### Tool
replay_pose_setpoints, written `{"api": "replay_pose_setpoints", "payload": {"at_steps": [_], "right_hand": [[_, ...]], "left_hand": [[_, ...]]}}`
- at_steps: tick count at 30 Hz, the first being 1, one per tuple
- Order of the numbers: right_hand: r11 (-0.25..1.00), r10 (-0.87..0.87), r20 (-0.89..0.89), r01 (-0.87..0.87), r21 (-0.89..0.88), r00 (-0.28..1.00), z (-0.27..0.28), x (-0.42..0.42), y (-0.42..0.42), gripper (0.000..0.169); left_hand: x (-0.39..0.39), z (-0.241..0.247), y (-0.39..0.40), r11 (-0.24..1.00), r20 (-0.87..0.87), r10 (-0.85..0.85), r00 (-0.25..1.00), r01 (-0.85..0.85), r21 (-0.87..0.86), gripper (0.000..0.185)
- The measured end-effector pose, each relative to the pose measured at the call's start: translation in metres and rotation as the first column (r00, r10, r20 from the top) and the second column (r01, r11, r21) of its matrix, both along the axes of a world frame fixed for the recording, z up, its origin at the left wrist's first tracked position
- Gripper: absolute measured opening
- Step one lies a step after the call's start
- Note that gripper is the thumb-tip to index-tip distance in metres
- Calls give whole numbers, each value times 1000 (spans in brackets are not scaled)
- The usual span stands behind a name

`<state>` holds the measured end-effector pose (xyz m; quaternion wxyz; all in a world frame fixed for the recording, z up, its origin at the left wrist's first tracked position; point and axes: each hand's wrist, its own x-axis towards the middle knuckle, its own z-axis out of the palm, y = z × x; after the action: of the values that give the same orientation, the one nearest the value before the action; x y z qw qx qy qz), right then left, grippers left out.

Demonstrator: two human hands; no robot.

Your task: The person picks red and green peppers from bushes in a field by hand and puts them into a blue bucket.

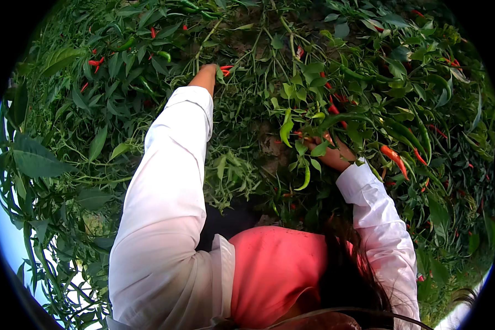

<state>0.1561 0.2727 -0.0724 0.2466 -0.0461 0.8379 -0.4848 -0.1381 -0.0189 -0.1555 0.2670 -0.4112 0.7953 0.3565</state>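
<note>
My left hand point(208, 71) reaches far forward into the chilli plants, and foliage hides most of its fingers. Just right of it show several red chillies point(226, 71); whether the hand holds them is unclear. Lower and to the right, my right hand point(334, 154) is among leaves, its fingers partly covered. By its fingertips there is a small orange-red chilli point(298, 134), but a grip on it cannot be made out. A pale green chilli point(286, 130) hangs left of that hand, and a curved green one point(305, 178) hangs below it.
A large red-orange chilli point(394, 160) hangs right of my right wrist, near long green chillies point(408, 134). More red chillies point(96, 63) dot the plants at left. Bare soil point(274, 148) shows between stems. Long hair point(346, 268) hangs beside my right sleeve.
</note>
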Motion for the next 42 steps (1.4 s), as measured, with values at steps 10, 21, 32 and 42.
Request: {"api": "replay_pose_setpoints", "payload": {"at_steps": [10, 21, 32, 42], "right_hand": [[997, 82, -71, -81, 19, 994, -19, 12, 2, 38], [903, 60, 179, 23, -429, 982, 3, -2, 4, 40], [894, -48, 150, 110, -435, 988, -1, 2, -4, 37], [896, -118, 111, 154, -416, 987, -5, 7, -14, 34]], "left_hand": [[-28, -39, -8, 844, -82, -460, 884, 407, -349, 17], [-3, -6, 9, 592, -257, -801, 541, 648, -479, 17], [-82, -39, 40, 438, -74, -882, 464, 753, -492, 19], [-72, -61, 42, 329, -113, -939, 324, 758, -564, 20]]}}
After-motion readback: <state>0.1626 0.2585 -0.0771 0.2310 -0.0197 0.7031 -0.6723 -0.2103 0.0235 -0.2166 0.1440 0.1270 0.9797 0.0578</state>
